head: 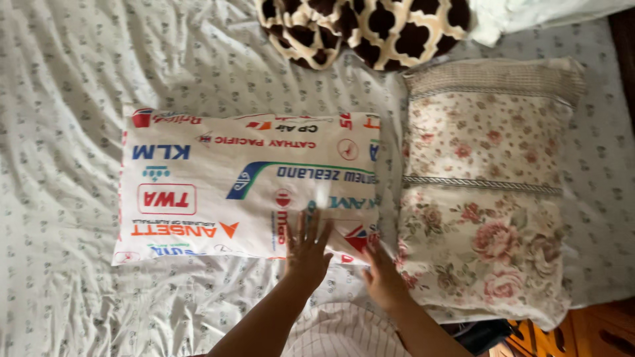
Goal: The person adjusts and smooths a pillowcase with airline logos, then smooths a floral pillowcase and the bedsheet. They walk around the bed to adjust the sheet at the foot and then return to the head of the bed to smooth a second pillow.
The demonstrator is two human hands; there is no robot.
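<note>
Left hand [307, 248] lying flat, fingers spread, on the near edge of the white printed pillow [245, 188], gripping nothing. Right hand [382, 277] resting at that pillow's near right corner, just beside the floral pillow [486, 192], fingers mostly hidden, so cannot tell how far closed or whether holding cloth. Both pillows lying side by side on the bed sheet [59, 86], a brown-and-cream spotted blanket [364, 26] bunching beyond them.

The left hand [306, 248] is lying flat on the white printed pillow [245, 185]; the right hand [382, 277] is touching its corner beside the floral pillow [486, 192]; both pillows are lying on the bedsheet [59, 99].
</note>
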